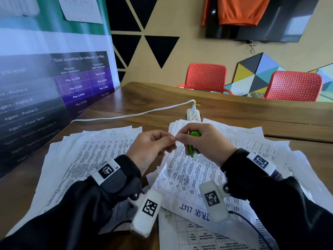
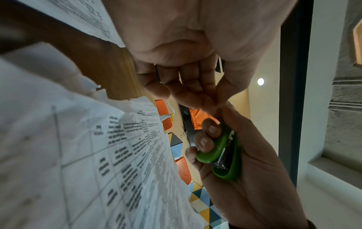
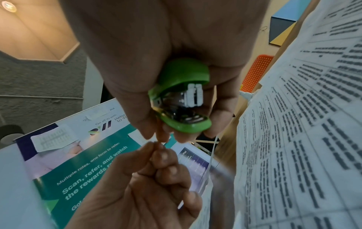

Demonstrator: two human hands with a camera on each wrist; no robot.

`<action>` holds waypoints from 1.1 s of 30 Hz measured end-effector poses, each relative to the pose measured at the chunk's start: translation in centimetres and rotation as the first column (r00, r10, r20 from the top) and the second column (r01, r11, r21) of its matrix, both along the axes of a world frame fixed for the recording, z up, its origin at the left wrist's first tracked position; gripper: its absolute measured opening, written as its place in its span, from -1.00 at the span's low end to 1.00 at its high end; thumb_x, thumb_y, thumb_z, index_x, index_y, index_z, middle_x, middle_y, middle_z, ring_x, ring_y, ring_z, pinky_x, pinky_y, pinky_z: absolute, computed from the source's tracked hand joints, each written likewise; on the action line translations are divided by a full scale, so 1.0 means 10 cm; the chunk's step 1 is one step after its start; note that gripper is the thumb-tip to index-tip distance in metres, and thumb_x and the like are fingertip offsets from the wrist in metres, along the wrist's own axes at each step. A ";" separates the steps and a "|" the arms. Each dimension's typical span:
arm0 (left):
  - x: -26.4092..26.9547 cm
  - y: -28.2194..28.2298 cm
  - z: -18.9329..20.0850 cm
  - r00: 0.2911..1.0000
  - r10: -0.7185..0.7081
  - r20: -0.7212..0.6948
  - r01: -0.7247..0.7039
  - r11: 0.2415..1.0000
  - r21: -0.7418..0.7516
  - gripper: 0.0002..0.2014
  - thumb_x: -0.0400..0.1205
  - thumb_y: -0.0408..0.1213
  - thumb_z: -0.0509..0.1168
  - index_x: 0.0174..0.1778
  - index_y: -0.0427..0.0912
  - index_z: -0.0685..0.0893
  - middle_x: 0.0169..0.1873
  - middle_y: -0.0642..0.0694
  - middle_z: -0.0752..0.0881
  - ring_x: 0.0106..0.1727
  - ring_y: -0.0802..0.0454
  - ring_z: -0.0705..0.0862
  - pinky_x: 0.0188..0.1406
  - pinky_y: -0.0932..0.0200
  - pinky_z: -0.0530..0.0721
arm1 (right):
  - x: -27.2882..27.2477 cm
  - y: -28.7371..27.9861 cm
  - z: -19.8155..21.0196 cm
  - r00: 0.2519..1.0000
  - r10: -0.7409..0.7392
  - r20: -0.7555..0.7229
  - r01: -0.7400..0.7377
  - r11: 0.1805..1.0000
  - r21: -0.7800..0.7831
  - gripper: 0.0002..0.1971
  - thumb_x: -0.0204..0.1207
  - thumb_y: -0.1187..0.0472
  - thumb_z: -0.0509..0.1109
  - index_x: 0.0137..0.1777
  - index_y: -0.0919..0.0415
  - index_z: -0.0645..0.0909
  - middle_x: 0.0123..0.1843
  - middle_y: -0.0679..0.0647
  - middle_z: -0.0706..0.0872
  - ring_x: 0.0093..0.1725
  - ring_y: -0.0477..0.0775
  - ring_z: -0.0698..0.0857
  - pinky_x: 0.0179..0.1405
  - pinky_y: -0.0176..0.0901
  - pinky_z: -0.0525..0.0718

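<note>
A small green stapler (image 1: pixel 195 133) lies in my right hand (image 1: pixel 180 137), whose lower fingers curl round it; the right wrist view shows its metal mouth (image 3: pixel 182 96) pointing out of the palm. My left hand (image 1: pixel 169 139) is curled, thumb and forefinger pressed together. The tips of both hands meet in the air above the papers (image 1: pixel 189 170). Anything between the fingertips (image 3: pixel 156 145) is too small to see. In the left wrist view the stapler (image 2: pixel 221 155) sits just beyond my left fingers (image 2: pixel 195 93).
Printed table sheets (image 1: pixel 90 156) cover the wooden table (image 1: pixel 162 98) in two loose heaps; one sheet is marked TASK LIST (image 1: pixel 194 212). A white power strip (image 1: pixel 193 115) with its cord (image 1: pixel 126 115) lies behind them. A banner (image 1: pixel 45 87) stands at the left, and two red chairs (image 1: pixel 207 76) stand beyond the far edge.
</note>
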State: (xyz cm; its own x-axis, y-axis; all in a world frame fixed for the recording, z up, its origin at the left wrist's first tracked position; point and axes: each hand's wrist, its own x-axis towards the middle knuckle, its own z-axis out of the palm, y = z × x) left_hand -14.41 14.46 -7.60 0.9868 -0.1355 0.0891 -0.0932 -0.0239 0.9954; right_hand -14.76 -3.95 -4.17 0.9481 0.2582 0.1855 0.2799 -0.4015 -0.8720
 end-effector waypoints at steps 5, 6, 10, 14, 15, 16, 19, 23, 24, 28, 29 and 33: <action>-0.03 0.07 -0.06 0.998 -0.040 -0.047 0.043 0.998 0.050 -0.81 0.69 -0.36 0.35 -0.23 -0.21 0.78 -0.40 -0.08 0.73 -0.36 0.05 0.62 -0.27 0.14 0.61 | -0.04 0.00 -0.08 0.992 -0.012 -0.126 -0.010 0.985 -0.171 -0.81 0.51 0.06 0.55 0.05 0.06 0.66 -0.28 0.09 0.77 -0.36 -0.01 0.69 -0.29 -0.14 0.62; -0.05 0.11 -0.07 0.998 -0.043 -0.053 0.046 0.997 0.056 -0.78 0.70 -0.37 0.33 -0.26 -0.22 0.76 -0.41 -0.10 0.71 -0.37 0.05 0.60 -0.33 0.20 0.61 | -0.03 0.00 -0.10 0.987 -0.027 -0.156 -0.015 0.964 -0.264 -0.75 0.49 0.10 0.55 0.10 0.05 0.60 -0.20 0.10 0.77 -0.31 0.02 0.68 -0.23 -0.08 0.63; -0.14 0.34 -0.10 0.997 -0.045 -0.064 0.051 0.993 0.104 -0.75 0.70 -0.40 0.31 -0.32 -0.21 0.71 -0.40 -0.10 0.67 -0.38 0.07 0.58 -0.41 0.27 0.59 | -0.07 0.05 -0.14 0.985 -0.029 -0.168 -0.063 0.852 -0.519 -0.74 0.51 0.17 0.47 0.15 0.07 0.54 -0.03 0.03 0.67 -0.22 -0.04 0.58 -0.32 -0.21 0.50; -0.11 0.48 -0.16 0.995 -0.002 -0.097 0.029 0.959 0.280 -0.87 0.68 -0.29 0.40 -0.20 -0.13 0.74 -0.37 -0.05 0.77 -0.33 0.04 0.63 -0.39 0.21 0.56 | -0.06 0.07 -0.15 0.990 -0.052 -0.128 -0.036 0.796 -0.604 -0.75 0.49 0.13 0.52 0.13 0.08 0.63 0.08 0.04 0.68 -0.05 0.06 0.64 -0.12 -0.14 0.61; -0.08 0.49 -0.15 0.996 0.007 -0.090 0.025 0.940 0.339 -0.90 0.66 -0.27 0.43 -0.17 -0.11 0.75 -0.33 -0.08 0.79 -0.29 0.01 0.66 -0.38 0.18 0.57 | -0.05 0.06 -0.16 0.991 -0.061 -0.121 -0.029 0.777 -0.629 -0.74 0.49 0.11 0.54 0.14 0.09 0.67 0.10 0.04 0.70 0.01 0.08 0.66 -0.03 -0.12 0.63; -0.06 0.49 -0.13 0.997 0.003 -0.072 0.027 0.912 0.410 -0.93 0.65 -0.25 0.45 -0.15 -0.09 0.75 -0.28 -0.11 0.81 -0.26 0.00 0.68 -0.38 0.17 0.57 | -0.03 0.05 -0.17 0.991 -0.069 -0.118 -0.025 0.757 -0.653 -0.73 0.48 0.09 0.56 0.15 0.08 0.71 0.12 0.04 0.72 0.05 0.09 0.68 0.04 -0.10 0.65; -0.03 0.39 0.00 0.998 -0.046 -0.032 0.056 0.787 0.615 -0.99 0.62 -0.23 0.48 -0.11 -0.03 0.78 -0.24 -0.02 0.81 -0.27 0.10 0.71 -0.43 0.28 0.56 | -0.01 0.06 -0.20 0.990 -0.084 -0.111 -0.019 0.713 -0.701 -0.75 0.46 0.08 0.59 0.13 0.03 0.76 0.13 0.03 0.76 0.08 0.11 0.73 0.09 -0.05 0.70; 0.03 0.14 0.08 0.990 -0.130 -0.061 0.127 0.595 0.793 -0.85 0.58 -0.20 0.51 0.04 -0.08 0.82 -0.12 0.04 0.80 -0.12 0.13 0.75 -0.31 0.31 0.63 | -0.02 0.13 -0.22 0.992 -0.086 -0.095 -0.017 0.645 -0.764 -0.73 0.43 0.05 0.61 0.13 0.00 0.76 0.12 -0.04 0.70 0.11 0.05 0.68 0.12 -0.09 0.67; 0.06 0.08 0.08 0.988 -0.139 -0.063 0.128 0.527 0.840 -0.83 0.56 -0.16 0.53 0.03 -0.07 0.83 -0.09 0.04 0.81 -0.06 0.09 0.76 -0.23 0.25 0.64 | -0.02 0.15 -0.22 0.992 -0.083 -0.094 -0.020 0.632 -0.775 -0.71 0.43 0.05 0.61 0.14 0.01 0.76 0.11 -0.04 0.68 0.10 0.03 0.66 0.08 -0.11 0.65; 0.14 -0.10 0.07 0.994 -0.083 -0.070 0.097 0.374 0.922 -0.71 0.44 -0.02 0.61 -0.12 -0.16 0.82 -0.22 -0.02 0.82 -0.18 -0.02 0.78 -0.35 0.21 0.60 | -0.01 0.17 -0.23 0.991 -0.084 -0.101 -0.030 0.608 -0.793 -0.69 0.43 0.05 0.61 0.16 0.01 0.72 0.12 -0.05 0.64 0.09 0.02 0.60 -0.02 -0.17 0.52; 0.15 -0.13 0.07 0.995 -0.071 -0.069 0.089 0.348 0.933 -0.68 0.41 -0.01 0.63 -0.15 -0.18 0.80 -0.27 -0.04 0.79 -0.25 -0.04 0.74 -0.39 0.22 0.56 | 0.00 0.18 -0.23 0.991 -0.084 -0.103 -0.031 0.608 -0.793 -0.68 0.43 0.05 0.61 0.17 0.01 0.72 0.16 -0.03 0.66 0.10 0.02 0.60 -0.01 -0.18 0.52; 0.25 -0.18 0.09 0.994 0.016 -0.105 0.097 0.277 0.956 -0.63 0.37 0.04 0.66 -0.28 -0.16 0.71 -0.33 -0.07 0.80 -0.33 -0.04 0.73 -0.26 0.16 0.70 | 0.00 0.17 -0.24 0.992 -0.070 -0.108 -0.042 0.619 -0.784 -0.65 0.44 0.06 0.60 0.23 0.03 0.72 0.28 0.02 0.69 0.19 0.06 0.62 0.05 -0.17 0.52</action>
